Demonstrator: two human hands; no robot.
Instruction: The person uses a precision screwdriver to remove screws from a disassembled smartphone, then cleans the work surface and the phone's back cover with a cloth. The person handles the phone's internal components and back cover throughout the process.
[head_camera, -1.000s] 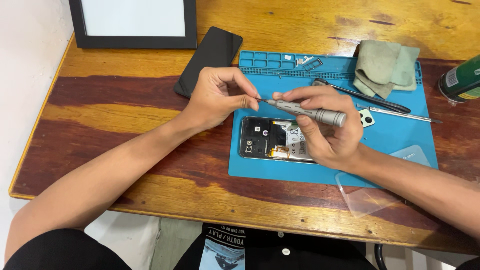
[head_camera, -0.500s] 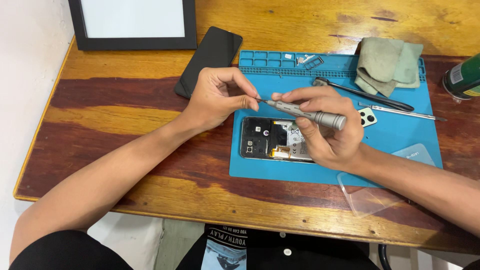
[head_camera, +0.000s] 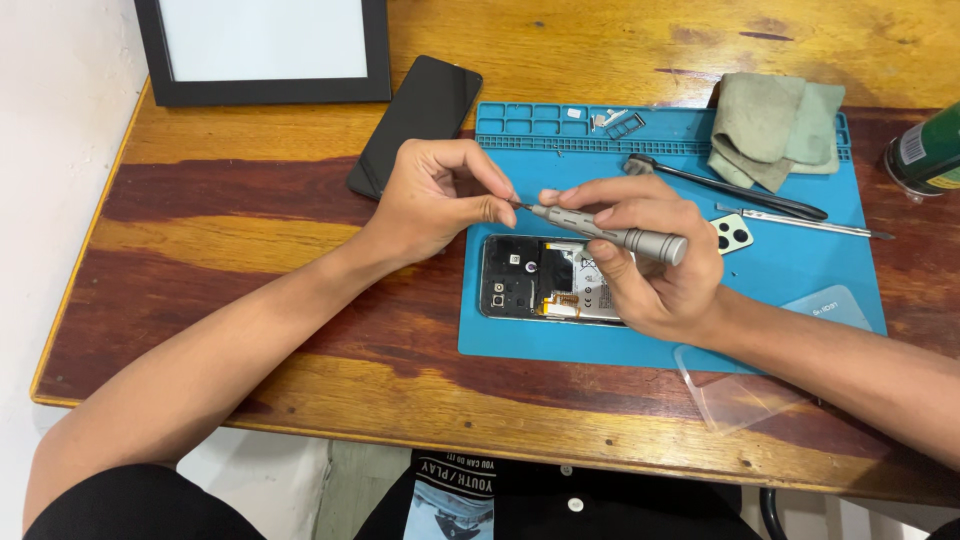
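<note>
My right hand (head_camera: 645, 265) grips a grey metal screwdriver (head_camera: 610, 233), held level with its tip pointing left. My left hand (head_camera: 440, 195) pinches at that tip with thumb and forefinger; whatever sits between the fingertips is too small to see. Both hands hover above an opened phone (head_camera: 530, 280) lying back-side up with its dark inner parts and battery exposed. The phone rests on a blue repair mat (head_camera: 800, 270) on the wooden table (head_camera: 200, 230). My right hand hides the phone's right half.
A black phone screen (head_camera: 415, 120) lies left of the mat. A black-framed white board (head_camera: 265, 45) stands at the back. On the mat: a green cloth (head_camera: 775, 125), a black brush (head_camera: 725, 185), metal tweezers (head_camera: 800, 222), a camera cover (head_camera: 732, 235), small parts in tray slots (head_camera: 610, 122). A green can (head_camera: 925, 150) far right; clear plastic picks (head_camera: 740, 385).
Both hands stay together at the screwdriver tip; only slight finger motion shows. The phone and tools have not moved.
</note>
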